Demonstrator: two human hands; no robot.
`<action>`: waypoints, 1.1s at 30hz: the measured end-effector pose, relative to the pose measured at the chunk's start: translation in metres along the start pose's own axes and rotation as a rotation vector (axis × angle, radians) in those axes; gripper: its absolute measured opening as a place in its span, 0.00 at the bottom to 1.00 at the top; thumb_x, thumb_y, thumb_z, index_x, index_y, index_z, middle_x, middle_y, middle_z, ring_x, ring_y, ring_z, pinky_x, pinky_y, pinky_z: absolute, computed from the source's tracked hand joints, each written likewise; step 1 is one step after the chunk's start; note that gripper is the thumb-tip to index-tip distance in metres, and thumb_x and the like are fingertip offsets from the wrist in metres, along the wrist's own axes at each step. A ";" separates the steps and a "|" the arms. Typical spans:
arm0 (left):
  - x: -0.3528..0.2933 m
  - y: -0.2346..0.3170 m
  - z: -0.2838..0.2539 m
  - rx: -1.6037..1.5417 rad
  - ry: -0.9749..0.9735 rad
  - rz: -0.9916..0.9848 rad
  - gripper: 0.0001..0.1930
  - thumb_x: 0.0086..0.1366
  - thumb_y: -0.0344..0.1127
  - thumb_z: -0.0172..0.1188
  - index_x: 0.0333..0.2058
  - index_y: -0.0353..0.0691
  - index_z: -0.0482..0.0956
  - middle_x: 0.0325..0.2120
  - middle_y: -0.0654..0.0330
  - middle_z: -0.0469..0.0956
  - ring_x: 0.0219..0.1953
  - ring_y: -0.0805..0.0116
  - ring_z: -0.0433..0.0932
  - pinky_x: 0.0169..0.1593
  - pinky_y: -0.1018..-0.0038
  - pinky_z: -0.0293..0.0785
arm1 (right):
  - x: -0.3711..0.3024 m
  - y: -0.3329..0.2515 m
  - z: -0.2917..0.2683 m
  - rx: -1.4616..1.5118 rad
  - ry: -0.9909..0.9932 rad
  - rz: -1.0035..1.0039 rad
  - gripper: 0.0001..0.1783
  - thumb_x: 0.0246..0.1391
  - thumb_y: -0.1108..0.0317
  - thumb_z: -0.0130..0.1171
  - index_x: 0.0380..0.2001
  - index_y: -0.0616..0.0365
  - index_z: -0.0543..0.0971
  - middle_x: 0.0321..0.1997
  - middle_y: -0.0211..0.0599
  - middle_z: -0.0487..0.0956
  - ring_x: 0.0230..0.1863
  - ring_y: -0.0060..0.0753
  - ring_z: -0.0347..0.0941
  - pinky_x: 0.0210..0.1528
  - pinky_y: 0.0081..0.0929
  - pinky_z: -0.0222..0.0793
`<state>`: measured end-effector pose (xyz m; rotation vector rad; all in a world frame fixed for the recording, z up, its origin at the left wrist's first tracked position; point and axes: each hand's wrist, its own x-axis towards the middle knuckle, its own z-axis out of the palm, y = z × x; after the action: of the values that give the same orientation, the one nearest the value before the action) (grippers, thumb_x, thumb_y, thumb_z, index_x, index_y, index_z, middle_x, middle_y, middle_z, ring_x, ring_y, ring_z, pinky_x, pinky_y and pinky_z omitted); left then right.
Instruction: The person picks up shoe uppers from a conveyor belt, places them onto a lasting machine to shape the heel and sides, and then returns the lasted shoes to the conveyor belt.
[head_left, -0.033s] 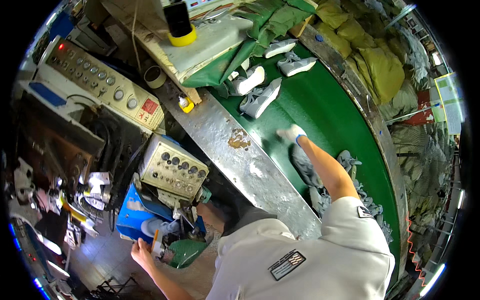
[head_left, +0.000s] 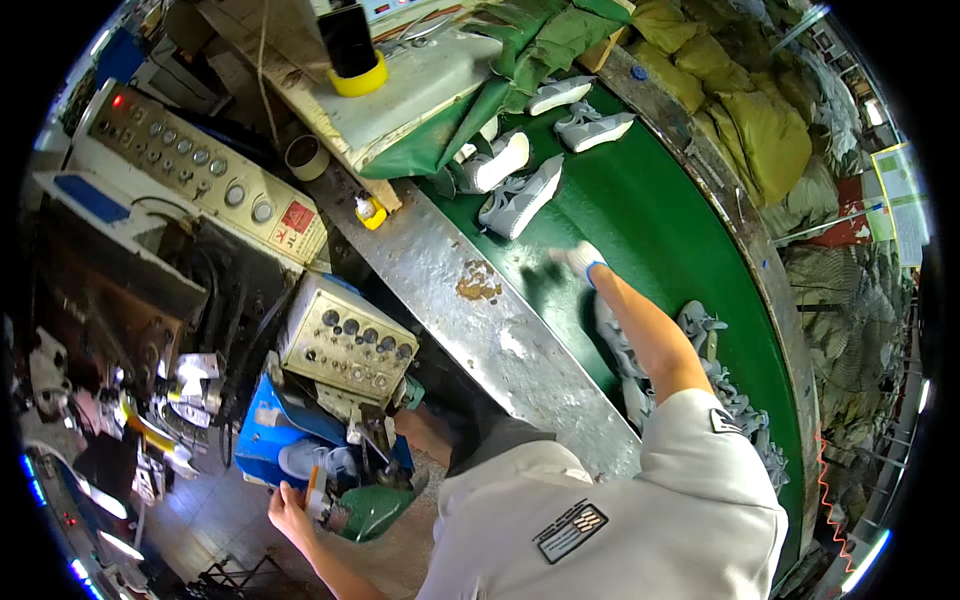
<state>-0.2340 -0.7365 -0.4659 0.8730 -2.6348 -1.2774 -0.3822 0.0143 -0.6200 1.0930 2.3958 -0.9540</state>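
Now left hand point(head_left: 288, 508) near grey shoe point(head_left: 308, 460), blurry right hand point(head_left: 581, 261) over green belt point(head_left: 660, 215). Can't tell if grips closed.

grey tiled flr point(head_left: 195, 512) lower l, bright tube light point(head_left: 866, 562) lower r, olive sacks point(head_left: 762, 150) & yellow-edged brd point(head_left: 902, 200) upper r

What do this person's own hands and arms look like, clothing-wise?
The right hand wears a white glove with a blue cuff. Above, a short pale sleeve carries a dark patch. The left hand and forearm show no glove or sleeve.
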 end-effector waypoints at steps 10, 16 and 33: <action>-0.016 0.041 0.045 0.045 0.111 -0.020 0.26 0.72 0.49 0.58 0.26 0.27 0.80 0.18 0.65 0.73 0.22 0.78 0.64 0.26 0.75 0.58 | 0.138 -0.063 0.089 0.938 0.391 0.062 0.42 0.42 0.54 0.77 0.54 0.73 0.76 0.50 0.54 0.82 0.49 0.48 0.81 0.54 0.37 0.75; -0.009 0.049 0.038 0.190 0.040 0.010 0.19 0.67 0.42 0.62 0.28 0.28 0.79 0.16 0.60 0.71 0.21 0.73 0.65 0.26 0.70 0.63 | -0.066 -0.050 0.059 1.645 -0.565 -0.068 0.30 0.55 0.64 0.67 0.59 0.67 0.73 0.58 0.48 0.79 0.56 0.47 0.77 0.64 0.44 0.71; 0.076 0.089 -0.008 -0.914 -0.388 -0.174 0.10 0.62 0.31 0.69 0.40 0.35 0.82 0.30 0.62 0.83 0.29 0.73 0.82 0.34 0.72 0.85 | -0.378 -0.286 0.226 1.188 -1.243 -0.095 0.18 0.67 0.65 0.56 0.56 0.62 0.75 0.47 0.34 0.81 0.46 0.26 0.79 0.51 0.25 0.76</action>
<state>-0.3352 -0.7387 -0.4067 0.7220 -1.7826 -2.5654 -0.3495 -0.4816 -0.4520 0.3102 0.7667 -2.2656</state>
